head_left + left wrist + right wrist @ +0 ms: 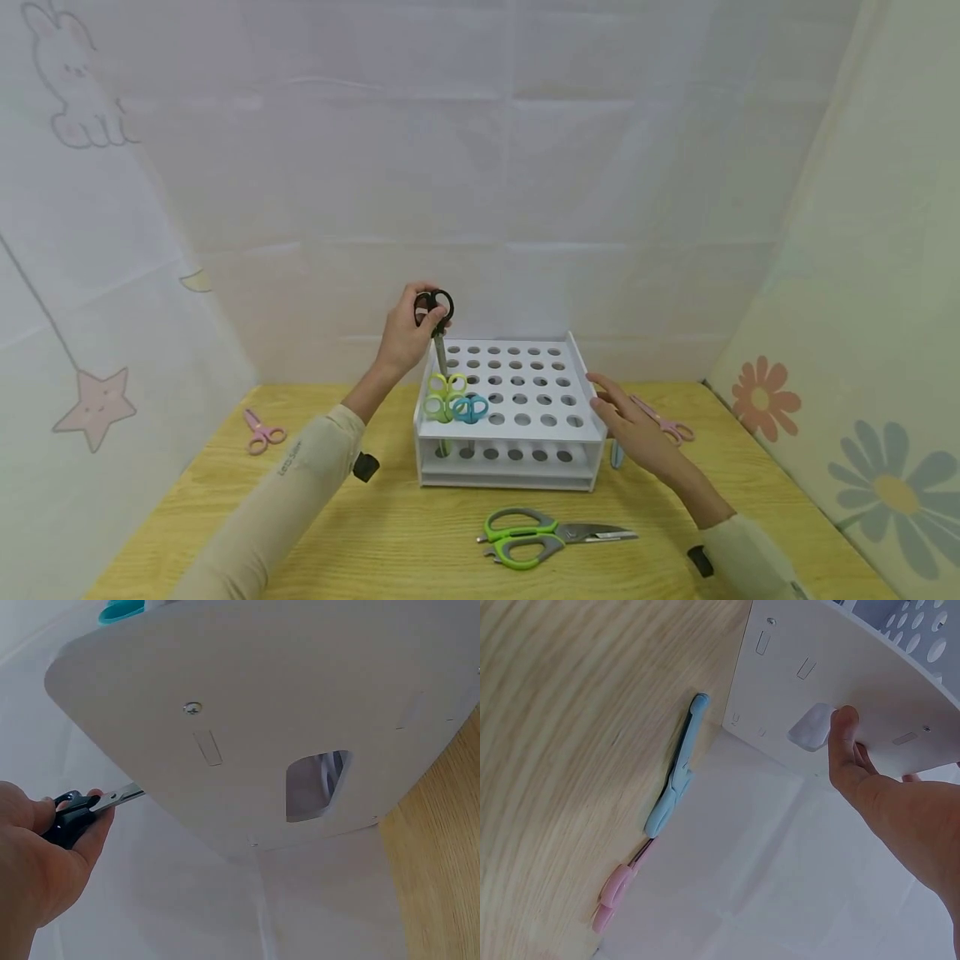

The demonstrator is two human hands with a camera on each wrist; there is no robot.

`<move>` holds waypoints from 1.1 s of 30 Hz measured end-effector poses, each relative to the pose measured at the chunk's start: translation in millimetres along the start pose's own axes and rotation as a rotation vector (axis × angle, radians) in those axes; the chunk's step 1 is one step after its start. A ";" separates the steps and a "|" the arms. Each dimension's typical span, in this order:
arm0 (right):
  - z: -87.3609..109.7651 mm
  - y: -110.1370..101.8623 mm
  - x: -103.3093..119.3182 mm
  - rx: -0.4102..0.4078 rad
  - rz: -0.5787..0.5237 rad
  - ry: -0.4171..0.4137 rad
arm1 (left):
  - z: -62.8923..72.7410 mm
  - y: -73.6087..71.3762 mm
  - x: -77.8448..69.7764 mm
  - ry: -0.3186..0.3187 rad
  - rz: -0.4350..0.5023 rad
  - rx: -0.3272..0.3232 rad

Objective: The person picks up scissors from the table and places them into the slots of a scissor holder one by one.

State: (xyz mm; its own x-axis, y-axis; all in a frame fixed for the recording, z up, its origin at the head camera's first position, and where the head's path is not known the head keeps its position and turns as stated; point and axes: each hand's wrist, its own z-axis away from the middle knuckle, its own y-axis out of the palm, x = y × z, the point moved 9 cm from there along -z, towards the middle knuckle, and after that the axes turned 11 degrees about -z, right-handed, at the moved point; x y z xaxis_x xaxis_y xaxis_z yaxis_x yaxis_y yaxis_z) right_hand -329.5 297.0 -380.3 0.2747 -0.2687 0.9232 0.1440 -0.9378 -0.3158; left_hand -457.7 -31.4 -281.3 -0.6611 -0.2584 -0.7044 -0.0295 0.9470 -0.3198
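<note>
My left hand [405, 337] pinches the handles of black scissors [434, 321], their blades pointing down at the back left of a white holed rack [506, 481]. Whether the tip is inside a hole is hidden behind other handles. In the left wrist view, the black scissors [75, 817] show beside the rack's side panel [247, 727]. My right hand [633, 429] touches the rack's right side with extended fingers, as the right wrist view confirms at the panel [780, 682]. Yellow-green scissors [447, 383], green scissors [442, 410] and teal scissors [471, 408] stand in the rack's left front holes.
Large green-and-grey kitchen scissors [551, 535] lie in front of the rack. Pink scissors [258, 435] lie to the left. On the right lie light blue scissors [673, 780] and another pink pair [615, 889]. Pale printed sheets [480, 167] surround the wooden table [405, 542].
</note>
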 end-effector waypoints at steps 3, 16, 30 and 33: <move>-0.7 0.4 0.4 0.002 0.006 -0.002 | 2.3 0.8 4.9 -0.002 -0.014 0.018; -4.0 -2.4 1.1 -0.012 0.038 -0.001 | 7.1 18.1 14.6 0.048 -0.205 0.255; -2.5 -1.2 -3.2 -0.015 0.018 0.005 | 15.4 37.4 31.9 0.038 -0.190 0.430; -2.0 -0.6 -2.4 -0.010 0.025 0.001 | 15.9 39.6 34.8 0.042 -0.213 0.437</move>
State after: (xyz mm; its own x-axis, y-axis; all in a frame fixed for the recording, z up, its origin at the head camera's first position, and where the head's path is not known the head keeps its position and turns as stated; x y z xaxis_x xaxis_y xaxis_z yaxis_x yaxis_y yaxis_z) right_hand -332.1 297.8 -381.9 0.2770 -0.2926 0.9152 0.1272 -0.9330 -0.3367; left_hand -469.9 -5.9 -328.6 -0.7043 -0.4212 -0.5715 0.1447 0.7029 -0.6964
